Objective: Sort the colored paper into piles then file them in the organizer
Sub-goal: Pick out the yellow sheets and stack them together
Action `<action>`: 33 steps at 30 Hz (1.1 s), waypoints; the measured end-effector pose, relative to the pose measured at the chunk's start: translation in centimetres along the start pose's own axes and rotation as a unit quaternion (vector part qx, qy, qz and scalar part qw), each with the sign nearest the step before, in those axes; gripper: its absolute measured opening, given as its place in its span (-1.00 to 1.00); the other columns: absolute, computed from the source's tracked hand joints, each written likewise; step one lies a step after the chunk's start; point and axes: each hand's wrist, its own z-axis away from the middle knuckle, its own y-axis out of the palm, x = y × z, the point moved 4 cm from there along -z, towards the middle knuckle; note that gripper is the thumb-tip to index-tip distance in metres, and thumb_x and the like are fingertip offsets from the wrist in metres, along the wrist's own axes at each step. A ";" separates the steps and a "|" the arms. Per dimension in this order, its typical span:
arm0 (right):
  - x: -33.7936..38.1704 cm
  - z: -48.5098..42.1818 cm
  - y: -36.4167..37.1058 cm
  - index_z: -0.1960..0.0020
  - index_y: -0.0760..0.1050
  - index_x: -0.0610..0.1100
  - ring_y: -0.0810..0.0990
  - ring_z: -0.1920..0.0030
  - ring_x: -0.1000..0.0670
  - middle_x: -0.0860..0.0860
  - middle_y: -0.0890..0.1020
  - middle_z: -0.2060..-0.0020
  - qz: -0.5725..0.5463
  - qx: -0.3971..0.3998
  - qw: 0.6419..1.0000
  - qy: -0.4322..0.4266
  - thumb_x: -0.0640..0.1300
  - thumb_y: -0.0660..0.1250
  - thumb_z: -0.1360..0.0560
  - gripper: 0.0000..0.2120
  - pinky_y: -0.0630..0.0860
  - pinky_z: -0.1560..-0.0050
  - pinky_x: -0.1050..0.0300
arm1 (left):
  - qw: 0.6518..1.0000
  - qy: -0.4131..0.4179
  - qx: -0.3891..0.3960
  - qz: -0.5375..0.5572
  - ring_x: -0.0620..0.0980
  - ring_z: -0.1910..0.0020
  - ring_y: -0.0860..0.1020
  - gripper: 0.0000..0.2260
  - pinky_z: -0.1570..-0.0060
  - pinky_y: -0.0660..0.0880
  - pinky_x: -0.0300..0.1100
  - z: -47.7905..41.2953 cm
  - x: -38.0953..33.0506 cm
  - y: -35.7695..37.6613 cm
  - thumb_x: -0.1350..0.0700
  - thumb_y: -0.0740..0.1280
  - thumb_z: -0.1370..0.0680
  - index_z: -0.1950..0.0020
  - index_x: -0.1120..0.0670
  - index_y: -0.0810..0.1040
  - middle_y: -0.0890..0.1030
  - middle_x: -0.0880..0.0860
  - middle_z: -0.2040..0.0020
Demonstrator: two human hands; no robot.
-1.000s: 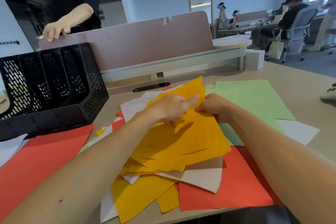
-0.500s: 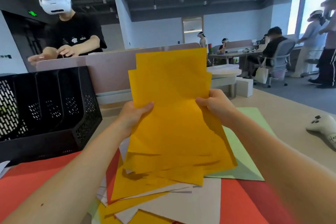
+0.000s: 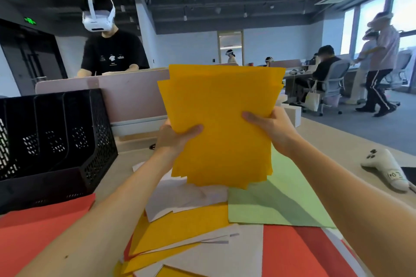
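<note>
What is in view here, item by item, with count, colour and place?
yellow stack: several sheets, yellow, held upright above the desk
loose yellow sheets: several, yellow, on the desk below the stack
green paper: at least one, light green, desk right
red paper: at least two, red, front left and right
white paper: several, white, among the loose sheets
organizer: one, black, desk left
controller: one, white, desk far right
divider: one, pinkish, behind the desk
person opposite: one, black shirt, white headset, behind the divider
other people: several, mixed clothing, background right
left hand: one, grips the stack's left edge
right hand: one, grips the stack's right edge
</note>
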 end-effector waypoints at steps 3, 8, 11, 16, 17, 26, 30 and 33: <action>0.8 -0.3 0.2 -0.21 0.46 0.14 0.68 -0.03 0.02 0.10 0.66 -0.09 -0.020 0.001 1.000 -0.002 -0.06 0.46 -0.45 -0.62 0.62 0.03 -0.01 | 0.999 0.022 0.003 0.034 -0.09 0.02 0.67 -0.68 0.00 0.61 -0.02 -0.1 -1.1 0.5 0.09 0.51 -0.45 -0.16 -0.12 0.55 0.68 -0.15 -0.02; 3.1 -0.9 0.1 -0.21 0.49 0.12 0.68 -0.07 -0.01 0.08 0.69 -0.10 -0.041 0.020 0.998 -0.044 -0.13 0.42 -0.49 -0.66 0.65 0.07 0.01 | 0.997 0.058 0.050 0.025 0.05 -0.09 0.66 -0.49 -0.06 0.60 0.11 -1.0 -3.6 0.5 0.00 0.56 -0.38 -0.30 -0.06 0.53 0.67 -0.03 -0.16; 2.3 -0.8 -0.3 -0.19 0.51 0.07 0.69 -0.04 -0.01 0.08 0.70 -0.06 -0.036 0.005 0.999 -0.036 -0.17 0.44 -0.47 -0.66 0.64 0.02 -0.04 | 0.998 0.021 0.059 -0.014 -0.02 -0.09 0.64 -0.44 -0.18 0.55 0.12 -0.5 -2.3 0.6 0.03 0.56 -0.34 -0.31 -0.06 0.50 0.65 -0.10 -0.13; 2.0 -0.7 -0.3 -0.10 0.49 0.11 0.71 0.06 0.06 0.11 0.69 0.02 -0.049 -0.015 0.998 -0.020 -0.13 0.47 -0.44 -0.70 0.62 0.17 0.08 | 0.998 0.007 0.051 0.043 -0.11 -0.04 0.63 -0.33 0.03 0.61 -0.09 -0.2 -1.7 1.5 0.05 0.56 -0.31 -0.38 -0.07 0.41 0.63 -0.13 -0.12; 2.3 -0.7 -0.5 -0.09 0.50 0.09 0.71 0.08 0.07 0.12 0.69 0.04 -0.053 -0.022 0.998 -0.022 -0.14 0.46 -0.45 -0.72 0.62 0.20 0.11 | 0.998 0.007 0.047 0.048 -0.09 -0.06 0.63 -0.31 0.03 0.60 -0.10 -0.4 -2.0 1.5 0.03 0.57 -0.30 -0.38 -0.08 0.39 0.63 -0.12 -0.14; 2.1 0.0 -1.4 -0.09 0.50 0.07 0.71 0.11 0.07 0.11 0.68 0.05 -0.050 -0.053 0.997 -0.011 -0.14 0.46 -0.46 -0.73 0.61 0.18 0.10 | 0.993 0.008 0.114 0.024 -0.01 -0.07 0.66 -0.66 -0.06 0.58 0.01 0.2 -1.8 3.0 0.17 0.48 -0.44 -0.18 -0.09 0.57 0.69 -0.06 -0.10; 3.4 -0.1 -2.7 -0.10 0.55 -0.04 0.71 0.11 0.03 0.06 0.70 0.06 -0.029 -0.096 0.995 -0.023 -0.12 0.44 -0.49 -0.80 0.61 0.16 0.06 | 0.989 -0.021 0.147 -0.003 0.04 -0.17 0.61 -0.57 -0.19 0.52 0.11 -0.2 -2.0 4.0 -0.02 0.48 -0.35 -0.20 -0.14 0.53 0.64 -0.05 -0.19; 4.2 0.2 -3.7 -0.03 0.55 0.00 0.71 0.11 0.03 0.06 0.70 0.06 -0.014 -0.109 0.993 -0.033 -0.08 0.43 -0.49 -0.87 0.61 0.20 0.11 | 0.991 -0.017 0.134 0.009 0.09 -0.15 0.61 -0.68 -0.20 0.51 0.15 -0.6 -1.8 5.2 0.05 0.47 -0.41 -0.15 -0.10 0.56 0.65 -0.03 -0.15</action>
